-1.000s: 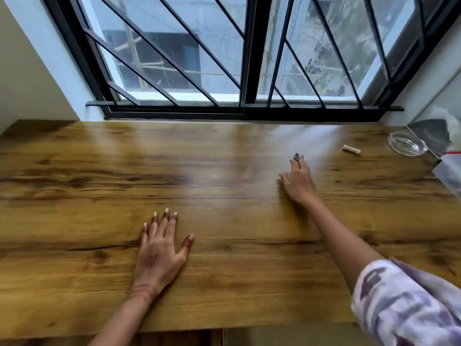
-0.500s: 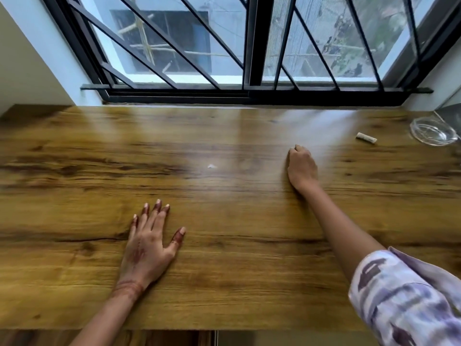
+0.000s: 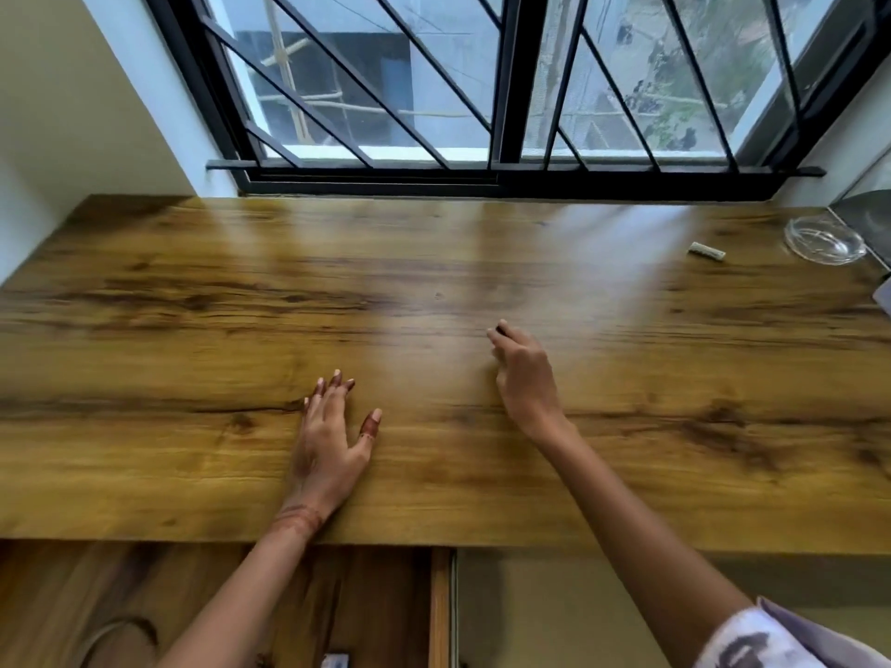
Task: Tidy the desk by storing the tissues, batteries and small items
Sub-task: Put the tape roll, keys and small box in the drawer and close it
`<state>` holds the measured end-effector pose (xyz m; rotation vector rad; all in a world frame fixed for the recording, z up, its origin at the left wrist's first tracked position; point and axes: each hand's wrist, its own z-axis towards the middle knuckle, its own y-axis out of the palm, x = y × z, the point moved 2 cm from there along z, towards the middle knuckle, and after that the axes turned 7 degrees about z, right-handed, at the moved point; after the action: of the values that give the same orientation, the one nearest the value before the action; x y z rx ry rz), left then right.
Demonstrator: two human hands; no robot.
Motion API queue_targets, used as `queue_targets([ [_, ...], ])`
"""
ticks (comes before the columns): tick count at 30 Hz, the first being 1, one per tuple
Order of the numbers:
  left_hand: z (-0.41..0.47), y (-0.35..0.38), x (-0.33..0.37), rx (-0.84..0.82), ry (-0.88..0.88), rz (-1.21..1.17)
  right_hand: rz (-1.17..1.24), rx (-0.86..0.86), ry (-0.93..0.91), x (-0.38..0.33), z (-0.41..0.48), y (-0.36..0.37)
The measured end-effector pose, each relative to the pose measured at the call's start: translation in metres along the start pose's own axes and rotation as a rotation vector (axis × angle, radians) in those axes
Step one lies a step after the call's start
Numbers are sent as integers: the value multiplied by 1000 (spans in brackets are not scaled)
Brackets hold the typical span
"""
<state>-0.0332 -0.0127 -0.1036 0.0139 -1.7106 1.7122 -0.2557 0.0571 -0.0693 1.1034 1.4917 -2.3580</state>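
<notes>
My right hand [image 3: 523, 373] is lifted a little over the middle of the wooden desk [image 3: 193, 330], its fingers curled round a small dark item [image 3: 501, 328] that pokes out at the fingertips; I cannot tell what the item is. My left hand [image 3: 330, 436] lies flat on the desk near the front edge, fingers spread, holding nothing. A small white cylinder [image 3: 706, 251], like a battery, lies at the back right of the desk. Below the front edge an open wooden drawer [image 3: 441, 605] shows, with a small light object [image 3: 336, 661] inside.
A clear glass ashtray [image 3: 825, 241] stands at the far right, next to a grey object [image 3: 872, 219] cut off by the frame. A barred black window [image 3: 506, 89] runs behind the desk. White walls close in on the left and right.
My right hand has pulled back towards me from mid-desk, carrying the small dark item. My left hand has stayed flat. The view has tilted down, so the open drawer now shows.
</notes>
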Motion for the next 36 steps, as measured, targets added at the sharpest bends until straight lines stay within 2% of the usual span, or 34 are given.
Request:
queue_targets([
  [9,-79,-59,-86,29,59,46,226,24,-27,-115,-114,64],
  [16,-138,-114,-174,60,-1,51,323,17,-103,-201,-191,139],
  [21,-182,-152,-243,48,-125,75,313,-237,-167,-265,-239,219],
  [26,-206,-173,-281,32,-181,103,166,-457,-213,-302,-256,276],
  [32,-233,-177,-310,-21,-299,96,-6,-591,-289,-330,-257,320],
  [36,-236,-175,-315,-39,-342,69,-120,-632,-269,-334,-256,335],
])
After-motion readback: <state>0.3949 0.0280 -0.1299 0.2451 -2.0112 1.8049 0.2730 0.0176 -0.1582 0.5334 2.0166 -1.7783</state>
